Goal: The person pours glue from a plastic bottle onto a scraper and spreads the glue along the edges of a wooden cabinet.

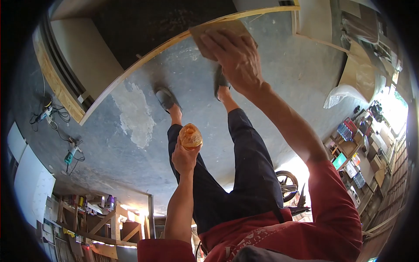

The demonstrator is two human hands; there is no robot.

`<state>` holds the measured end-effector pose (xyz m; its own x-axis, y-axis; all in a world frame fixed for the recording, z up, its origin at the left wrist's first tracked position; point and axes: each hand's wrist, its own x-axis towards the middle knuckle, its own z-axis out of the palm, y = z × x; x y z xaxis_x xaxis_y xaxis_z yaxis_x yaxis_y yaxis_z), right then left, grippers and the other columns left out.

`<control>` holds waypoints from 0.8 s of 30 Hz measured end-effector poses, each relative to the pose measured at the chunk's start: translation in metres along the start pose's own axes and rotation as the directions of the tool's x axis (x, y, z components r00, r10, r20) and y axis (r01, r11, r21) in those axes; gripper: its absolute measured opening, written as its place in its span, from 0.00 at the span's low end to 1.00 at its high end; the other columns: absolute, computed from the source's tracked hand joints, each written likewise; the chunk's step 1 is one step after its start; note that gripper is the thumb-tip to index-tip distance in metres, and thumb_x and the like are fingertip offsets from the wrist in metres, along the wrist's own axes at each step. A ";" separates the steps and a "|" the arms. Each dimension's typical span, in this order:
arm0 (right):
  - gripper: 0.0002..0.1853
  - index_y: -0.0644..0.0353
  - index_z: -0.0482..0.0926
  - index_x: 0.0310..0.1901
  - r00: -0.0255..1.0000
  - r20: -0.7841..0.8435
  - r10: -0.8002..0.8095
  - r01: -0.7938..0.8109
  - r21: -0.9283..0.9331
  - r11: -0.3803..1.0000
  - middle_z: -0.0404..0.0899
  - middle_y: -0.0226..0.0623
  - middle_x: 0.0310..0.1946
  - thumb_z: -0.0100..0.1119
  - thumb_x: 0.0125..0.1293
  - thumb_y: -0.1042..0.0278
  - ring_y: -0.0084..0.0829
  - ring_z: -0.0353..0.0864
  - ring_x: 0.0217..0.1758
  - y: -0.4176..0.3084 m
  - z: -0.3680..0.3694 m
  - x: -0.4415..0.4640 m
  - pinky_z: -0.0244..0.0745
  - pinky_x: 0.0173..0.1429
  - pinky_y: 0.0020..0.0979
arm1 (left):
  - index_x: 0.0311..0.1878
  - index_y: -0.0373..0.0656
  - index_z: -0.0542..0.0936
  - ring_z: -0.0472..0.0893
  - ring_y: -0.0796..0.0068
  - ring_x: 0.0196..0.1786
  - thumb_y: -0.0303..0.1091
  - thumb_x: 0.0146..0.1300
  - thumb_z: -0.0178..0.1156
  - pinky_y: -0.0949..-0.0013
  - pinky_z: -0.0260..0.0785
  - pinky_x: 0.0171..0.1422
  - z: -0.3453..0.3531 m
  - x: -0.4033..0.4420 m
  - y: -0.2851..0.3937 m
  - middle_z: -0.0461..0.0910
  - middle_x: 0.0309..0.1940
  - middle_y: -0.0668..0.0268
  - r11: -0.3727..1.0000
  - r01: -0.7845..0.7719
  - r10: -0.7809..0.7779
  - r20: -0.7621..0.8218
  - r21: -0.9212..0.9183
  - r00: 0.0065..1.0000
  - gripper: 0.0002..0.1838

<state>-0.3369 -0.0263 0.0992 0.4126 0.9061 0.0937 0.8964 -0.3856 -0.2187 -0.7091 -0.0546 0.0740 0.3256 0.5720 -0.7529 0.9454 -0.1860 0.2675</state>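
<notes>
A flat, brown, roughly rectangular piece (201,40) lies beneath the right hand (235,54), its fingers spread over the upper face, at the long, pale wooden edge strip (150,55) of a large frame with a dark interior. Whether the piece touches the strip is hard to tell. Lower down, the left hand (185,158) is closed around a clear, rounded container (190,136) smeared with orange-yellow material, held over the legs, well apart from the brown piece.

Beneath is a worn grey-blue floor (118,161) with a whitish, irregular patch (136,115); two feet in dark grey shoes (166,98) stand near the frame. Out to the left lie a teal corded power tool (68,157) and a white-and-blue one (46,112). A black spoked wheel (286,185) shows behind the right leg.
</notes>
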 end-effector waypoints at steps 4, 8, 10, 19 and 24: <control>0.25 0.51 0.83 0.68 0.999 0.020 0.039 -0.038 -0.029 0.999 0.83 0.29 0.67 0.67 0.68 0.68 0.36 0.79 0.71 -0.025 0.019 0.005 0.70 0.73 0.45 | 0.76 0.42 0.75 0.89 0.49 0.57 0.59 0.51 0.83 0.50 0.80 0.63 0.001 0.001 -0.003 0.88 0.57 0.55 1.000 0.008 -0.008 0.004 0.005 1.000 0.53; 0.27 0.48 0.83 0.68 0.999 0.038 -0.028 0.026 0.055 0.998 0.84 0.27 0.66 0.65 0.67 0.69 0.36 0.80 0.70 -0.052 0.009 0.007 0.72 0.68 0.46 | 0.75 0.50 0.77 0.88 0.51 0.61 0.61 0.53 0.82 0.52 0.80 0.66 -0.003 0.001 -0.003 0.89 0.60 0.56 0.997 0.071 -0.072 0.026 0.018 0.997 0.49; 0.27 0.49 0.83 0.69 0.998 0.054 -0.024 0.021 0.067 0.998 0.84 0.28 0.66 0.65 0.67 0.69 0.36 0.80 0.70 -0.056 0.009 0.011 0.72 0.69 0.46 | 0.75 0.50 0.77 0.88 0.51 0.60 0.61 0.53 0.82 0.51 0.80 0.66 -0.003 0.001 -0.003 0.89 0.60 0.56 0.995 0.100 -0.101 0.043 0.030 0.994 0.49; 0.26 0.53 0.82 0.68 0.986 0.157 -0.063 0.042 0.136 0.990 0.83 0.32 0.66 0.65 0.67 0.70 0.38 0.79 0.70 -0.094 0.010 0.014 0.72 0.69 0.46 | 0.75 0.41 0.75 0.88 0.52 0.58 0.59 0.52 0.83 0.51 0.79 0.65 -0.001 -0.001 -0.008 0.88 0.58 0.56 0.999 0.028 -0.029 -0.017 -0.032 0.999 0.52; 0.28 0.53 0.82 0.69 0.987 0.159 -0.006 -0.001 0.047 0.999 0.82 0.33 0.63 0.69 0.67 0.65 0.39 0.78 0.68 -0.114 0.025 0.022 0.71 0.71 0.46 | 0.74 0.42 0.76 0.89 0.52 0.57 0.58 0.52 0.82 0.51 0.79 0.64 0.000 -0.003 -0.011 0.88 0.58 0.57 0.998 0.035 -0.035 0.013 -0.046 0.999 0.50</control>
<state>-0.4336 0.0421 0.1022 0.3758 0.9247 -0.0606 0.8873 -0.3779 -0.2643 -0.7206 -0.0544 0.0728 0.2926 0.5674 -0.7697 0.9548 -0.1291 0.2678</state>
